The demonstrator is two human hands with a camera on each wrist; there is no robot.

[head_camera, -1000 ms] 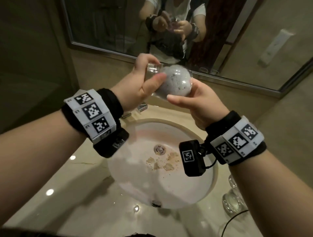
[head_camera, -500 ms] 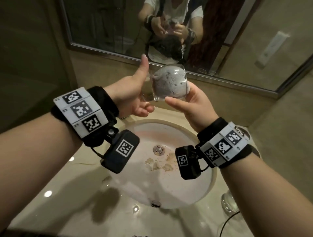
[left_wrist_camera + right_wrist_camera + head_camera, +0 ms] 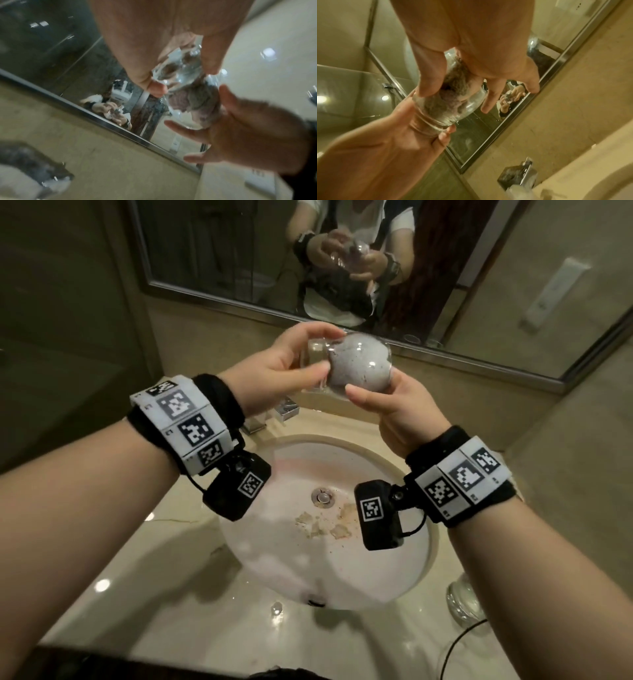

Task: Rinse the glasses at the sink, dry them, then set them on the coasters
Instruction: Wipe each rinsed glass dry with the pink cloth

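Observation:
I hold a clear glass on its side above the sink basin, with a grey cloth stuffed inside it. My left hand grips the glass's thick base between thumb and fingers. My right hand holds the wide end, thumb under the glass and fingers behind it. In the right wrist view the thumb presses the side of the glass and the cloth fills it. A second clear glass stands on the counter at the lower right.
The faucet sits behind the basin under my left hand. Brownish scraps lie near the drain. A mirror runs along the wall. A black cable loops over the counter at the lower right.
Half a second ago my left hand was off the glass with its thumb up; now it grips the base again. The glass has tipped from upright onto its side.

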